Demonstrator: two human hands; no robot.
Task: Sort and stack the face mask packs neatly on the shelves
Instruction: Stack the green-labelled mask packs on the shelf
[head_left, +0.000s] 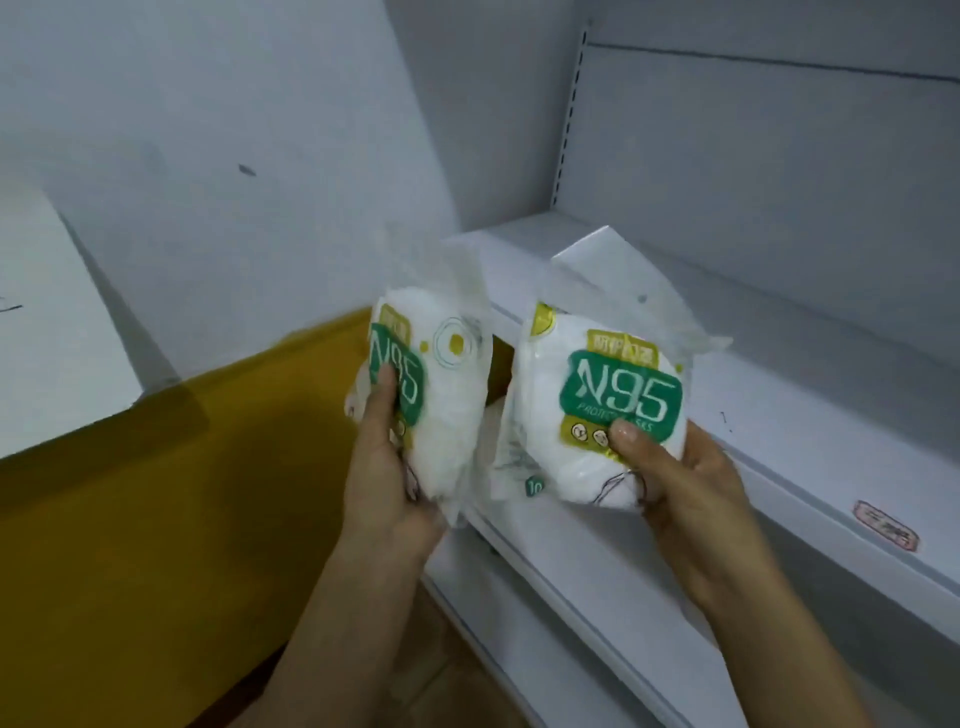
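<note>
I have a pack in each hand, both held up in front of the white metal shelf (779, 415), near its left end. My left hand (387, 467) grips a clear plastic pack of white masks with a green N95 label (441, 384): the thumb lies across the green label on the front, and the other fingers are hidden behind the pack. This pack is tilted and turned partly edge-on to me, and it looks blurred.

My right hand (675, 483) grips a second clear plastic pack of white masks with a green N95 label (597, 410) from below, the thumb pressed on the lower front just under the label, the palm cupping the bottom right side. Its front faces me squarely, and the crinkled top of the wrapper stands up over the shelf's front edge. The two packs are just beside each other with a narrow gap between them.

A small pink-bordered price tag (885, 525) sits on the shelf's front lip, well to the right of my right hand. Below and left of the packs lies a yellow-brown cardboard surface (156, 493), and a pale wall (234, 156) rises behind it.
</note>
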